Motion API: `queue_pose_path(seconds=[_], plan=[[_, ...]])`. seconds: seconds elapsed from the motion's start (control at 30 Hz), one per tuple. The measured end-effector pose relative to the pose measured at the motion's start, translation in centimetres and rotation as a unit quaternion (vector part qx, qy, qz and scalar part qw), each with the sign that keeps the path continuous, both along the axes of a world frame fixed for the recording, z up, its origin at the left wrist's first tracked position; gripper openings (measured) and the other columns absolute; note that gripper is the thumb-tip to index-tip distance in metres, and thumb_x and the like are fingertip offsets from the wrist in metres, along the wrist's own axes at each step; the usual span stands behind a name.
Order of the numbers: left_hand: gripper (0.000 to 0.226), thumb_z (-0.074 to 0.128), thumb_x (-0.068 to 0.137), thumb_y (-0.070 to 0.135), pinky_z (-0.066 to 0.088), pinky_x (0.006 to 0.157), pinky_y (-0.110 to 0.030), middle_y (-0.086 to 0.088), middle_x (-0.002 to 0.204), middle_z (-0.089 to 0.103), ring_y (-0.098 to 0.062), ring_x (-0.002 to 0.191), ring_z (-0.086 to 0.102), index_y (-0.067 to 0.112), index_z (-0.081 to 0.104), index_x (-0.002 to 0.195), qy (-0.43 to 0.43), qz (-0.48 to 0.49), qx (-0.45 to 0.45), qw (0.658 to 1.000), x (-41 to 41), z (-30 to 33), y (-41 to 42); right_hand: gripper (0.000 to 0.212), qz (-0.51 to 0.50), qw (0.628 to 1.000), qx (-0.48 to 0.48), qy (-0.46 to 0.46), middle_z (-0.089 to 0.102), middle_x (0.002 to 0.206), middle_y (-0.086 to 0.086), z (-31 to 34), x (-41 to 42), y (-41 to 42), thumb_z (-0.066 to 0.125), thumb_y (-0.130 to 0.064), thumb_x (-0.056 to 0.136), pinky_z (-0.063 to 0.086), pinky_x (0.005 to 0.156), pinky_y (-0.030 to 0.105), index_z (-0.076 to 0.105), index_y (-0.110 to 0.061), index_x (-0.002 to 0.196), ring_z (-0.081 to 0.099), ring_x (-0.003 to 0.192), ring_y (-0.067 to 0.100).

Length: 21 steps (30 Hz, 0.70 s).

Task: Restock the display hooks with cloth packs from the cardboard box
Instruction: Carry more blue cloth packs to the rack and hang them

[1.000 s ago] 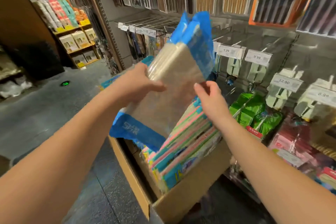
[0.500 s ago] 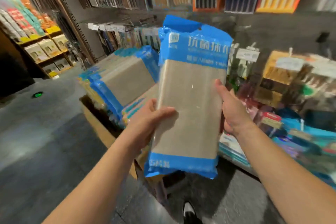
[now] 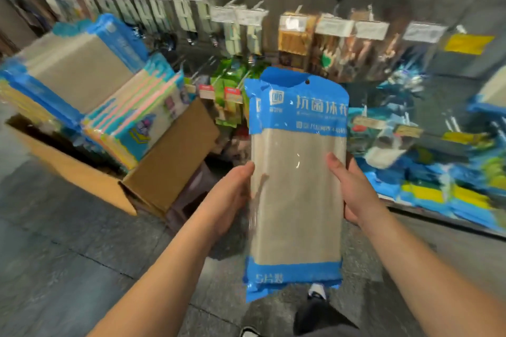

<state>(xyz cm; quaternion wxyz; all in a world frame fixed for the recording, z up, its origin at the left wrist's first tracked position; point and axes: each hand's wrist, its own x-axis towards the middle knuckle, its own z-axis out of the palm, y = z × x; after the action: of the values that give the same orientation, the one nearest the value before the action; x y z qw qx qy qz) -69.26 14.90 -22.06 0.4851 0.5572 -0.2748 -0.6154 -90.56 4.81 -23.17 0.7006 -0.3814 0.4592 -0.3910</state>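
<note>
I hold a blue-edged cloth pack [image 3: 297, 189] upright in front of me, a grey cloth showing through its clear window and a hang hole at its top. A second pack's edge shows behind it. My left hand [image 3: 232, 194] grips its left edge. My right hand [image 3: 353, 189] grips the right edge, thumb on the front. The cardboard box [image 3: 169, 156] stands on the floor at the left, with more grey-and-blue packs [image 3: 79, 71] and striped colourful packs [image 3: 137, 117] sticking out of it. Display hooks [image 3: 241, 5] with white price tags run along the wall behind.
Green packets [image 3: 230, 87] and wooden utensils [image 3: 328, 46] hang on the hooks. Low at the right, blue and yellow packs [image 3: 443, 180] fill a shelf. A dark stool [image 3: 191, 197] stands under the box's corner. My shoe [image 3: 317, 291] is on the grey floor below the pack.
The pack has come down and to the right, away from the box, and now faces me flat. The view has swung right along the hooks. Both hands keep their hold.
</note>
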Motion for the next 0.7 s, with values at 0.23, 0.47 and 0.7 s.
queue_pose_path(seconds=[0.23, 0.47, 0.7], plan=[[0.075, 0.071, 0.064, 0.067, 0.045, 0.105, -0.049, 0.004, 0.120, 0.071, -0.023, 0.118, 0.064, 0.025, 0.058, 0.125, -0.080, -0.083, -0.034, 0.993, -14.7, 0.8, -6.3, 0.059, -0.049, 0.998, -0.008, -0.024, 0.074, 0.109, 0.003, 0.1, -15.9, -0.1, 0.074, -0.041, 0.068, 0.060, 0.070, 0.036, 0.059, -0.022, 0.122, 0.072, 0.095, 0.020], [0.060, 0.080, 0.066, 0.043, 0.050, 0.092, -0.040, 0.000, 0.108, 0.076, -0.016, 0.095, 0.071, 0.023, 0.065, 0.120, -0.004, -0.161, -0.010, 0.987, -34.3, -1.5, -13.8, 0.035, -0.124, 0.992, 0.015, -0.029, 0.075, 0.103, 0.000, -0.6, -36.5, -2.9, 0.063, -0.021, 0.084, 0.061, 0.067, 0.034, 0.057, -0.023, 0.119, 0.073, 0.090, 0.016], [0.045, 0.069, 0.076, 0.034, 0.054, 0.092, -0.037, -0.002, 0.107, 0.076, -0.016, 0.095, 0.072, 0.019, 0.065, 0.118, 0.052, -0.205, 0.016, 0.977, -50.3, -2.5, -19.2, 0.034, -0.159, 0.987, 0.010, -0.005, 0.075, 0.106, -0.009, 0.3, -52.0, -5.2, 0.056, -0.037, 0.086, 0.061, 0.076, 0.034, 0.053, -0.032, 0.120, 0.072, 0.098, 0.012]])
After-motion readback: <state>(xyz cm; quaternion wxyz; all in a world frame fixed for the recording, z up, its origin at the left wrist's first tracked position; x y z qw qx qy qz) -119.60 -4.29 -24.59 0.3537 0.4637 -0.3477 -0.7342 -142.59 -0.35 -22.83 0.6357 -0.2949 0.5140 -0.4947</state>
